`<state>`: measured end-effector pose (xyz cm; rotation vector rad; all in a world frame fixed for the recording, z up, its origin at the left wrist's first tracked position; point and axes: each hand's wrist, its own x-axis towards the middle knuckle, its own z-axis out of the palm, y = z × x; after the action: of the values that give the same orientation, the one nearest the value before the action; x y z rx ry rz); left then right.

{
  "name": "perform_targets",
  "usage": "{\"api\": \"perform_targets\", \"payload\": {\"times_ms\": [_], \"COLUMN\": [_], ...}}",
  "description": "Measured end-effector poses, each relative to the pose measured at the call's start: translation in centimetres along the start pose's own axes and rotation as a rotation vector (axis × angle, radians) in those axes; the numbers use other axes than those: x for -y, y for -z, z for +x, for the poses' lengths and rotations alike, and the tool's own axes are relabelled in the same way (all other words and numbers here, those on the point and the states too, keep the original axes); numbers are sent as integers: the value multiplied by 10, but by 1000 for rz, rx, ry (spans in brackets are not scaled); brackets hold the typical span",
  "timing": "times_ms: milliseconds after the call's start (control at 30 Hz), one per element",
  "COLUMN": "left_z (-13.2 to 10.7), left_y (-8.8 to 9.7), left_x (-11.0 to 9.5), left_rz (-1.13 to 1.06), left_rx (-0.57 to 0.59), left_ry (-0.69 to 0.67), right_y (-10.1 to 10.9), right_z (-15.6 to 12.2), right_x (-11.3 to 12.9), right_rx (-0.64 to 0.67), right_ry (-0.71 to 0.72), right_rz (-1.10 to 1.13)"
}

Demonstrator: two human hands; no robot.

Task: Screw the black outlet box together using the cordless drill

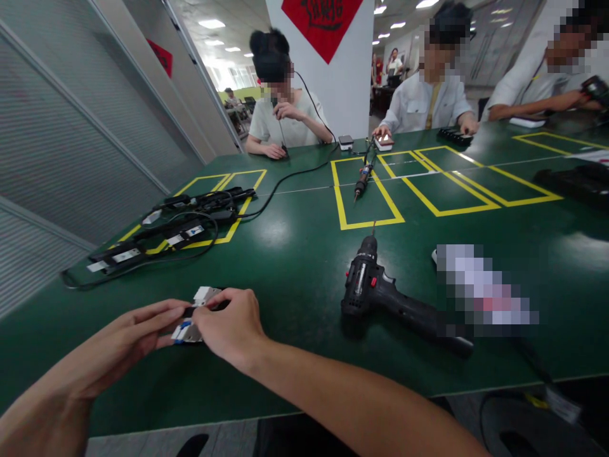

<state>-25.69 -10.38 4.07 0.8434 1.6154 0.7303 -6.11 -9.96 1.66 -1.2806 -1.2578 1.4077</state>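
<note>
Near the front left of the table, a small white-and-black block assembly with blue parts (186,331) is between my hands; its exact kind is unclear. My left hand (128,333) holds its left side, fingers along the upper edge and thumb lower down. From the right, my right hand (233,327) curls over it with the fingertips pinched against its top. A white piece (205,294) sticks up at the far end, by my right fingers. Much of the assembly is hidden behind the right hand.
A black cordless drill (364,285) lies right of my hands, with a blurred-out object (480,285) beyond it. Black power adapters and cables (190,231) spread at left. A slim electric screwdriver (363,183) lies inside yellow tape (371,225). Several people sit across the green table (295,266).
</note>
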Motion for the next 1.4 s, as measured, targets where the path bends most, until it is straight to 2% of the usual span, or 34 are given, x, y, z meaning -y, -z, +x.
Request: {"api": "perform_targets", "payload": {"times_ms": [300, 500, 633, 967, 1100, 1167, 1233, 1300, 1400], "left_z": [-1, 3, 5, -2, -6, -6, -3, 5, 25], "left_y": [-12, -15, -20, -48, -68, -84, -106, -132, -174], "left_x": [0, 4, 8, 1, -13, -25, -40, -55, -73], "left_rz": [89, 41, -12, 42, 134, 255, 391, 508, 701], "left_rx": [-45, -33, 22, 24, 59, 49, 114, 246, 325], "left_ry": [-72, -115, -80, -144, -232, -304, -397, -507, -724], "right_y": [2, 0, 1, 18, 50, 78, 113, 151, 207], "right_z": [0, 2, 0, 3, -25, -50, -73, -91, -103], "right_x": [0, -3, -4, 1, 16, 25, 30, 28, 16], "right_rx": [-40, -27, -10, 10, 18, 24, 18, -92, -283], "right_ry": [45, 41, 75, 138, 249, 369, 447, 490, 487], "right_rz": [-21, -29, -44, -151, -297, -384, -469, -700, -874]}}
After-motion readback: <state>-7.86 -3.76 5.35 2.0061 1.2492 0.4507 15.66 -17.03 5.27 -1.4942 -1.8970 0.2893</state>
